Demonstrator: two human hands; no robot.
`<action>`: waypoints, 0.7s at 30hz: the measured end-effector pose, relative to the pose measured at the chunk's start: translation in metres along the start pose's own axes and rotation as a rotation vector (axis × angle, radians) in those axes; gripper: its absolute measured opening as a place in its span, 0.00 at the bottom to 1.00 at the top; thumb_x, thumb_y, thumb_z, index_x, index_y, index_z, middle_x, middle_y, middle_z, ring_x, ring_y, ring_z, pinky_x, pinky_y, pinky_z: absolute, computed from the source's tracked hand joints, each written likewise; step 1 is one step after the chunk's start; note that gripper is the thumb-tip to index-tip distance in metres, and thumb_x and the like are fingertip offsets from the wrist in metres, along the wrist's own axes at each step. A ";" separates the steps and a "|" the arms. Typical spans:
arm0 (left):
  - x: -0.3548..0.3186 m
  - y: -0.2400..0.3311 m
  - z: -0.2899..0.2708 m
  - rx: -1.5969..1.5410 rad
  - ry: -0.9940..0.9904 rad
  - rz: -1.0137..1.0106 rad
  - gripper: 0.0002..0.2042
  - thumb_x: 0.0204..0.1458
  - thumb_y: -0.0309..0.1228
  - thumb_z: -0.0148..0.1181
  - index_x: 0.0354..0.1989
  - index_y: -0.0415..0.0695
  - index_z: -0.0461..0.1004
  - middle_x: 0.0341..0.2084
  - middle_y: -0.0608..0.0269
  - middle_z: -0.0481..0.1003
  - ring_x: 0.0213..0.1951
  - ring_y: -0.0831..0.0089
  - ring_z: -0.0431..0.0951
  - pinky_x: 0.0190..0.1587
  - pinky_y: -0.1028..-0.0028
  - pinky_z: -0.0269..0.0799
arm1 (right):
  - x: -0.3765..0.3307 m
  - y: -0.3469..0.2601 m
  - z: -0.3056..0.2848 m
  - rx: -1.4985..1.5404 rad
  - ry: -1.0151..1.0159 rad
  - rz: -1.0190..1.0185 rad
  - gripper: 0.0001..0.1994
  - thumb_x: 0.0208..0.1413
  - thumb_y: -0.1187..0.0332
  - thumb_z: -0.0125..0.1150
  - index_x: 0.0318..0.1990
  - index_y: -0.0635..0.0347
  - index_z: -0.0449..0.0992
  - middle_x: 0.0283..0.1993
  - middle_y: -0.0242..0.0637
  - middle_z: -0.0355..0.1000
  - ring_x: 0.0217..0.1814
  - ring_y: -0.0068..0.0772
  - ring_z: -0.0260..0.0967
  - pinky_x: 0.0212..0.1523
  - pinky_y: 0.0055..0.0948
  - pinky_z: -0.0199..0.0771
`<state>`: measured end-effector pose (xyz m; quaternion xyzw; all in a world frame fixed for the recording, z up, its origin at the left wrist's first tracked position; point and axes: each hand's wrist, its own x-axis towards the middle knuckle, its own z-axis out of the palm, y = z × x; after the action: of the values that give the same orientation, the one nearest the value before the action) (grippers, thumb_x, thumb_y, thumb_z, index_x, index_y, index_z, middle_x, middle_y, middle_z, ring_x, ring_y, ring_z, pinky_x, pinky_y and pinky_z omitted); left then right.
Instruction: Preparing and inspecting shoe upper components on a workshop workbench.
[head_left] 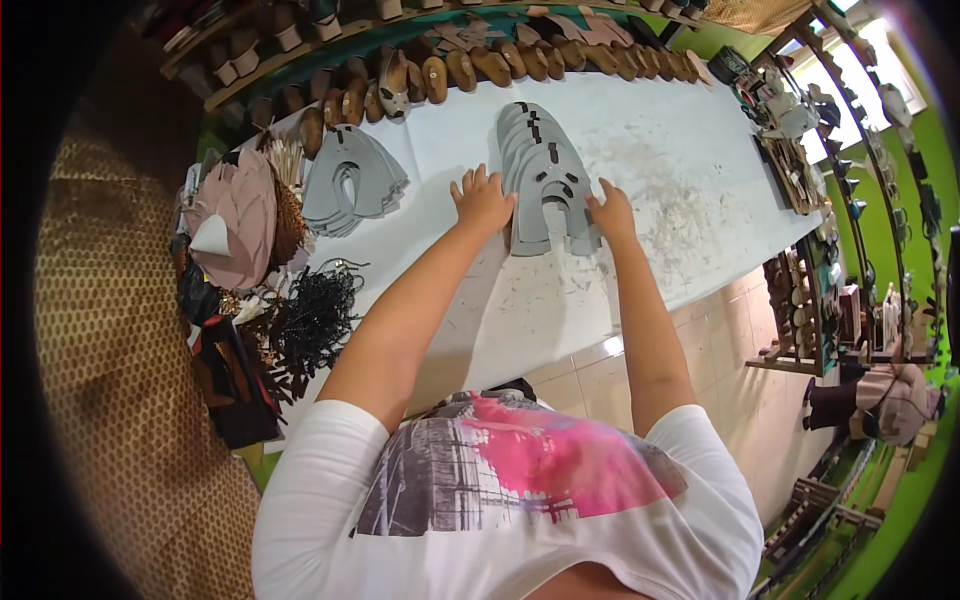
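A fanned row of grey, U-shaped shoe upper pieces (532,222) lies on the white-covered table in front of me, with dark marks along the tops and on the nearest piece. My left hand (484,203) is at its left side, fingers spread and thumb side by the edge of the pieces. At the right side is my right hand (613,213), fingers apart and tips close to or touching the nearest piece's edge. Neither hand is closed around anything. Farther left, a second fanned stack of grey upper pieces (325,200) rests on the table.
Brown shoe lasts (490,66) line the table's far side. Pinkish cut pieces (238,215) and a tangle of black cords (318,312) crowd the left end. Scraps litter the white table (690,150). Racks of shoes (795,310) stand on the right; another person (890,405) is beyond.
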<state>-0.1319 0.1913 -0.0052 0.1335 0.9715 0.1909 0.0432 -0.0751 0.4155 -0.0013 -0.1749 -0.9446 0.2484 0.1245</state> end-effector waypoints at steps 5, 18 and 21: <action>-0.037 -0.039 -0.003 0.018 0.028 0.063 0.23 0.47 0.43 0.56 0.52 0.51 0.66 0.61 0.54 0.52 0.62 0.55 0.50 0.59 0.43 0.39 | -0.033 -0.048 0.014 0.101 0.009 -0.192 0.18 0.46 0.67 0.58 0.47 0.57 0.72 0.47 0.48 0.68 0.49 0.50 0.65 0.48 0.39 0.65; -0.082 -0.220 -0.103 0.333 0.381 -0.110 0.16 0.44 0.32 0.58 0.44 0.52 0.73 0.56 0.58 0.61 0.60 0.55 0.54 0.58 0.46 0.44 | -0.052 -0.215 0.118 0.217 -0.228 -0.754 0.12 0.44 0.70 0.58 0.39 0.55 0.76 0.43 0.37 0.70 0.48 0.40 0.65 0.48 0.37 0.64; -0.080 -0.241 -0.116 0.412 0.432 -0.075 0.12 0.42 0.28 0.57 0.38 0.51 0.76 0.54 0.59 0.63 0.60 0.56 0.55 0.59 0.45 0.42 | -0.056 -0.250 0.138 0.190 -0.205 -0.873 0.12 0.42 0.69 0.59 0.38 0.53 0.76 0.46 0.34 0.68 0.54 0.36 0.60 0.52 0.39 0.60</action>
<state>-0.1294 -0.0871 0.0123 0.0599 0.9807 0.0119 -0.1856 -0.1355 0.1305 0.0016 0.2772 -0.9102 0.2744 0.1390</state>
